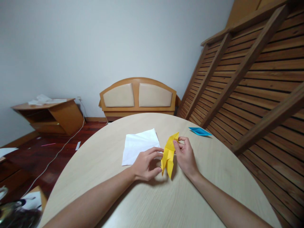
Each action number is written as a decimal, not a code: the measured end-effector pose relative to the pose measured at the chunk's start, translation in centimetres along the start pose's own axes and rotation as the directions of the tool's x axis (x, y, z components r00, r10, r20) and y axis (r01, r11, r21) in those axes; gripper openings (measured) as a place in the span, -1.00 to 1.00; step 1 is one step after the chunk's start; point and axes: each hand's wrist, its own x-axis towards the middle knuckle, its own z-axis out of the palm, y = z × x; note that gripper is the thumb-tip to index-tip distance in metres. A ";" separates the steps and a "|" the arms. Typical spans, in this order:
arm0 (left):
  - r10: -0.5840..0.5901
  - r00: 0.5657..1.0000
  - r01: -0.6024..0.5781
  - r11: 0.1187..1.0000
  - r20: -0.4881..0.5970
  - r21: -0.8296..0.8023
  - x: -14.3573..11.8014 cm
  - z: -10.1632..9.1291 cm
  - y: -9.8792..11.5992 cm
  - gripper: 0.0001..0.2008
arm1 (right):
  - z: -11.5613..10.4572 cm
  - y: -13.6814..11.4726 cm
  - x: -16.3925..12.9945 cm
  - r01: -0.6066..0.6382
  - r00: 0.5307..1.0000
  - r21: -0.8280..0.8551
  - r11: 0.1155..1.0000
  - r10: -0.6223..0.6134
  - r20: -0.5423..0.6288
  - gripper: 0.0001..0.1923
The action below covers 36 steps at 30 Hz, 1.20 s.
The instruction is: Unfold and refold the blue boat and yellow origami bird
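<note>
A folded yellow paper figure (169,153) is held just above the round pale wooden table (152,202). My left hand (145,164) pinches its lower left edge between thumb and fingers. My right hand (184,155) grips its upper right part, near the top point. A white paper sheet (139,144) lies flat on the table right behind my left hand.
A blue folded paper (199,131) lies near the table's far right edge. A slatted wooden frame (256,72) leans along the right. Behind the table stand a wooden headboard (137,96) and a low wooden shelf (49,114); a cable (59,152) runs across the dark floor.
</note>
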 end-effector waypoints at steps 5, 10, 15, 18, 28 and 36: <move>-0.084 0.996 0.085 0.996 -0.039 0.022 0.1 0.5 -0.2 -0.62 | 0.3 -0.4 -0.2 0.002 1.000 0.037 0.999 -0.001 -0.006 -0.59; -0.209 0.973 0.195 0.972 -0.103 -0.133 0.3 1.2 -0.3 -0.92 | 0.5 -0.3 -0.2 0.013 1.000 0.067 0.998 -0.013 0.004 -0.56; -0.345 0.930 0.296 0.907 -0.126 -0.299 0.7 1.4 -0.2 -0.77 | 0.5 -0.7 -0.4 0.061 0.991 -0.081 0.995 -0.050 0.126 -0.69; -0.413 0.895 0.339 0.875 -0.168 -0.345 0.8 1.3 -0.4 -0.75 | 0.6 -1.2 -1.1 0.152 0.962 -0.209 0.966 -0.096 0.256 -0.46; -0.439 0.859 0.381 0.892 -0.265 -0.241 0.7 1.6 -1.3 -0.78 | 0.8 -0.4 -1.8 0.178 0.923 -0.279 0.944 -0.062 0.380 -0.07; -0.488 0.827 0.373 0.848 -0.279 -0.378 0.5 1.6 -1.3 -0.69 | 0.1 -0.9 -0.5 0.043 0.950 -0.122 0.992 -0.003 0.313 -0.44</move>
